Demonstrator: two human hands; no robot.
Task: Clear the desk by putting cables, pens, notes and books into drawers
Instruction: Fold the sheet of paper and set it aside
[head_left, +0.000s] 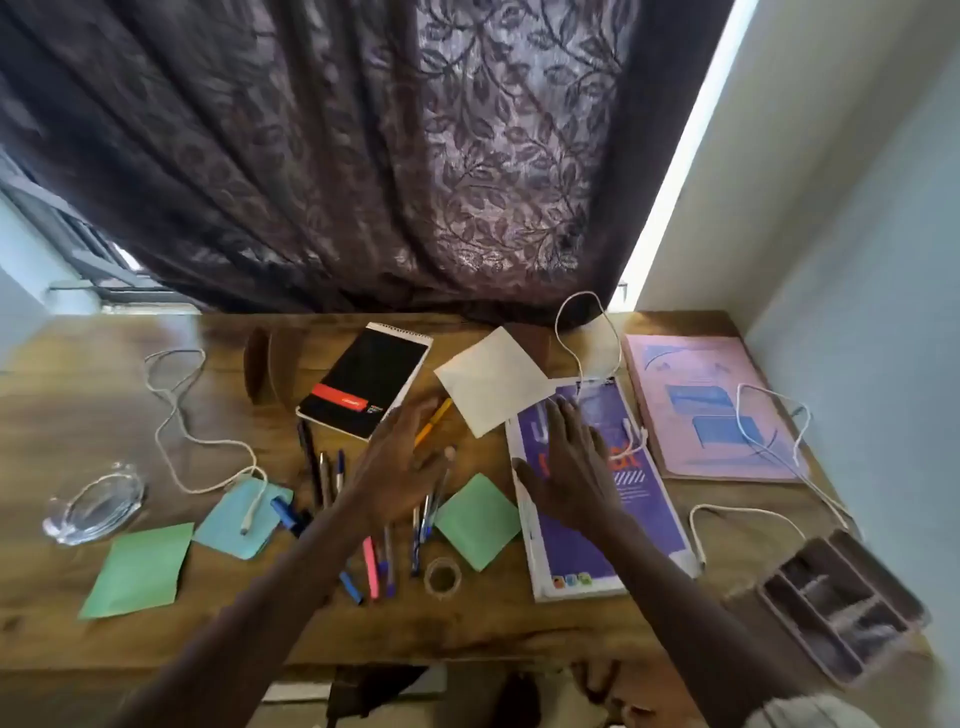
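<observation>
Left hand (410, 457) is over the middle of the table (78, 395), fingers spread, grip released, holding nothing. It is blurred, so contact can't be told. Loose pens (324, 473) lie under and around it, with an orange pen (435, 420) by the fingertips.

Right hand (566, 467) lies flat on the purple book (563, 561), fingers straight and splayed, grip released. The purple book sits right of centre, its lower end near the near edge. The pink book (691, 374) is beside it at the far right corner, with a white cable (739, 410) looped across it.

A second cable (579, 294) arcs from the far edge onto the purple book's far end. A third cable (218, 443) snakes over the left half, its plug on a blue note (228, 525). A fourth cable (743, 508) lies between the purple book and the organizer tray (841, 608) at the near right corner.

Black notepad (363, 379) is at far centre, with white paper (493, 387) beside it overlapping the purple book's far corner. A green note (137, 569) is near left, and a second green note (478, 512) is against the purple book's left side. Pink highlighter (370, 566) and tape roll (427, 576) are near centre. Glass dish (93, 504) is at the left edge.
</observation>
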